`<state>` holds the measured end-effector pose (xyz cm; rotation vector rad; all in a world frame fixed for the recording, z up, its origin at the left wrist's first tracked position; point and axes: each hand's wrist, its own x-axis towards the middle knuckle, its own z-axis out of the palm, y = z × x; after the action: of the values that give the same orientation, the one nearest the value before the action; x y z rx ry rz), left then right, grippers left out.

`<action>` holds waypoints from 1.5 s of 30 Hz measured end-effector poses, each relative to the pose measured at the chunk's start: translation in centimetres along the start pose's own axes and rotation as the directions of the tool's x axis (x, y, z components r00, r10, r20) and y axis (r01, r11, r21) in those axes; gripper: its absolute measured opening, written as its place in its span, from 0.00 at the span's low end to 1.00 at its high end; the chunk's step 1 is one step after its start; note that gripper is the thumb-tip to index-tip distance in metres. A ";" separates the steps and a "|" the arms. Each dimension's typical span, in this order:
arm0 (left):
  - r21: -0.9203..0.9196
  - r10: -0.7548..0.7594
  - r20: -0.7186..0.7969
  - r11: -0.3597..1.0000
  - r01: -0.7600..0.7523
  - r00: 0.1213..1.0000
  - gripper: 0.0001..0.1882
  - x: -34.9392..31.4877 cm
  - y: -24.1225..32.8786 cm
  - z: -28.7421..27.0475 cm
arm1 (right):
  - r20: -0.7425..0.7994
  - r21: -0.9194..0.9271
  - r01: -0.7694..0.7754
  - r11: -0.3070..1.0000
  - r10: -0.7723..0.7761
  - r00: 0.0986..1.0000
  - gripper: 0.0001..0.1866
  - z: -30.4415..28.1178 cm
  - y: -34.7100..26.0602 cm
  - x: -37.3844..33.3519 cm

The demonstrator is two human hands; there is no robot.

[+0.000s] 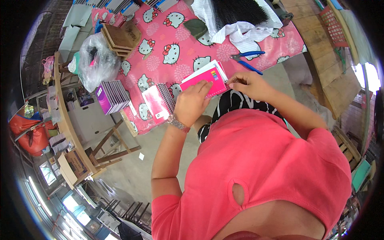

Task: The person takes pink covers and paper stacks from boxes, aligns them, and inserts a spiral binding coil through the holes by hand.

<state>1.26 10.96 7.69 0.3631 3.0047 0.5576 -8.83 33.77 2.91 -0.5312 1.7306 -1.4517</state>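
A small pink-covered notebook (212, 82) with white sheets showing behind its cover lies slanted at the table's near edge. My left hand (192, 100), a watch on its wrist, holds it with the fingers over the cover. At the notebook's right end my right hand (250, 85) is closed in a pinch; what sits between its fingertips is too small to make out. Blue-handled pliers (248, 58) lie just beyond my right hand, jaws toward the left. To the left of my left hand stands a stack of pink spiral notebooks (156, 102).
A pink patterned cloth (172, 54) covers the table. Purple spiral notebooks (112, 96), a clear plastic bag (98, 62) and wooden blocks (120, 38) stand left. Black wire coils (238, 14) lie on striped white cloth at the back. A wooden bench (320, 56) stands right.
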 end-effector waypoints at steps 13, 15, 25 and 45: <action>-0.176 -0.058 0.007 0.983 0.058 0.998 0.26 -0.1 -0.5 -0.8 | 0.050 0.566 -0.279 0.776 0.305 0.951 0.21 1.9 1.3 -2.0; -0.175 -0.060 -0.003 0.983 0.058 0.998 0.26 -0.1 -0.6 -0.6 | 0.071 0.628 -0.291 0.722 0.319 0.945 0.22 2.0 1.4 -2.1; -0.028 -0.016 -0.140 1.000 0.013 0.990 0.22 0.1 1.2 0.1 | 0.252 0.798 -0.311 0.516 0.184 0.950 0.25 1.4 -2.8 -1.4; 0.195 -0.102 -0.300 0.967 0.165 0.948 0.11 1.3 2.1 0.1 | 0.075 -0.425 0.420 0.802 -0.431 0.899 0.25 -0.5 -5.3 2.3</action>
<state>0.51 13.21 8.30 0.0891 3.3506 0.2911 -11.50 31.02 7.22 -1.2141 2.0563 -1.3605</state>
